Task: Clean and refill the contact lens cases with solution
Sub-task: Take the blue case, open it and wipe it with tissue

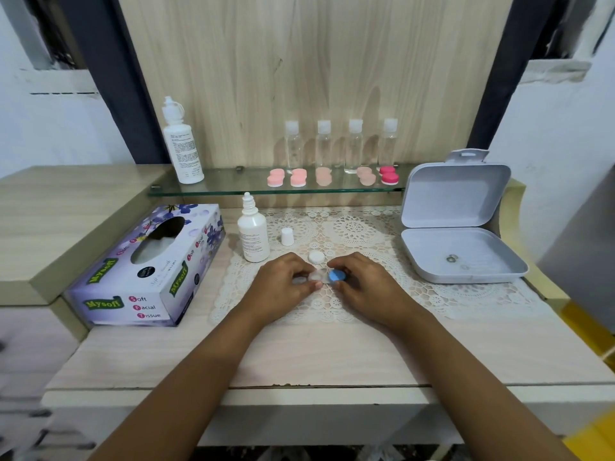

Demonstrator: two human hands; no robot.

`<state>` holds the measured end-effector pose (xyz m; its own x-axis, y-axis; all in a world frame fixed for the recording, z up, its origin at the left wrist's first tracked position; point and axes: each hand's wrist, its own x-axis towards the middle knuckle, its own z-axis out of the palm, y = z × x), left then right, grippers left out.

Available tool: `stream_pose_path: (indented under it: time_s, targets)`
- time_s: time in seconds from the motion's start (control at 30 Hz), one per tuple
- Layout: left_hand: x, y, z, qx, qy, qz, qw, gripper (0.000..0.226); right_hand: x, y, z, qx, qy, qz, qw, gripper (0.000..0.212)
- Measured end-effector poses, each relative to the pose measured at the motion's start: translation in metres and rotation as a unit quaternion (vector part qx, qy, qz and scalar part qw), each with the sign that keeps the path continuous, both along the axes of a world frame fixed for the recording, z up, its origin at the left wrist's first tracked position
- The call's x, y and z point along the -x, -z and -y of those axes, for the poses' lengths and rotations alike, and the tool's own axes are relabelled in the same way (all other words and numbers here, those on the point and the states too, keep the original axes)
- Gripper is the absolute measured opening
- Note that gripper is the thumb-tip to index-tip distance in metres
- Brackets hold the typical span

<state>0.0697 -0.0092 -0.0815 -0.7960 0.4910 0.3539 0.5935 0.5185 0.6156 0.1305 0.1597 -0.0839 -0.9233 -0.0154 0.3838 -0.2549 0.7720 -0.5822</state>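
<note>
A clear contact lens case lies on the lace mat in the middle of the table. My left hand pinches its left well. My right hand grips the blue cap on the right well. A loose white cap lies just behind the case. A small white solution bottle stands uncapped to the left, and its cap stands beside it.
A tissue box lies at the left. An open grey box sits at the right. The glass shelf carries a tall white bottle, several clear bottles and several pink lens cases.
</note>
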Motion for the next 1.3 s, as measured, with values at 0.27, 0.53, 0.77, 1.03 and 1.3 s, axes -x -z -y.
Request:
stream_pose_path:
  time_s: [0.27,0.53,0.77,1.03,1.3]
  targets:
    - [-0.001,-0.001,0.0,0.008,0.004,-0.007,1.0,0.022,0.001,0.0,-0.001,0.026,0.013,0.019,0.999,0.04]
    - [-0.002,-0.001,0.0,0.008,-0.002,-0.005,1.0,0.023,-0.001,-0.002,-0.001,0.008,0.0,0.025,1.0,0.044]
    - [-0.002,-0.002,0.0,0.011,-0.002,-0.008,1.0,0.024,-0.001,-0.002,0.0,0.029,0.017,0.027,0.999,0.051]
    - [-0.001,-0.001,0.0,0.015,-0.005,-0.009,1.0,0.021,-0.002,-0.006,0.0,0.103,0.001,0.048,0.994,0.033]
    - [-0.001,-0.001,0.0,0.016,-0.003,-0.015,1.0,0.021,0.001,-0.012,-0.003,0.177,0.023,0.056,0.982,0.021]
